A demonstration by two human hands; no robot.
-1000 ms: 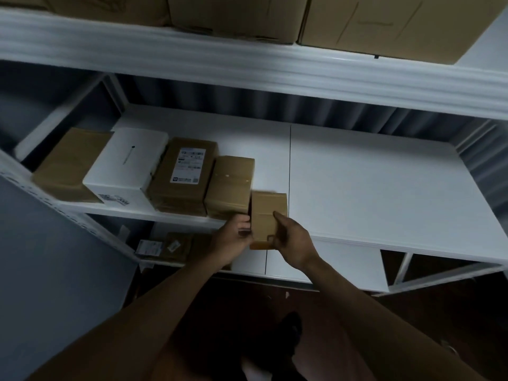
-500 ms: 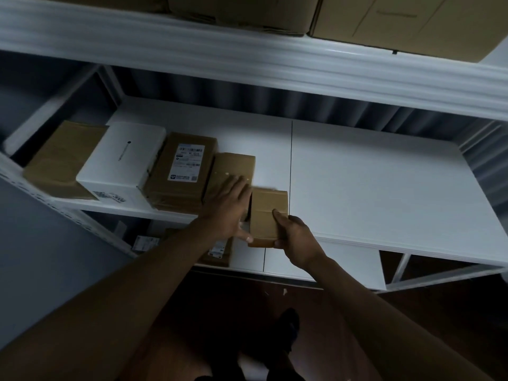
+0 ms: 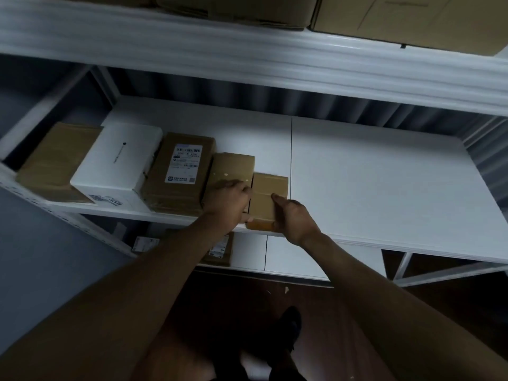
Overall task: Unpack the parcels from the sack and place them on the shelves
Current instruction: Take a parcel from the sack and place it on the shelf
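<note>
A small brown parcel (image 3: pixel 270 198) sits at the front edge of the white middle shelf (image 3: pixel 371 188), at the right end of a row of parcels. My right hand (image 3: pixel 292 220) grips its near right corner, thumb on top. My left hand (image 3: pixel 229 202) lies on top of the neighbouring brown parcel (image 3: pixel 233 165), its fingertips at the small parcel's left side and its thumb by the front corner. Further left in the row stand a labelled brown parcel (image 3: pixel 181 171), a white box (image 3: pixel 118 160) and another brown parcel (image 3: pixel 57 158). The sack is out of view.
Large cartons (image 3: pixel 412 20) fill the top shelf above. A lower shelf holds labelled parcels (image 3: pixel 220 248) under my left arm. The middle shelf's right half is bare white board. My shoe (image 3: pixel 291 323) shows on the dark floor below.
The small parcel has slid further onto the shelf, up against the neighbouring brown parcel. My left hand moved from the small parcel onto that neighbour's top.
</note>
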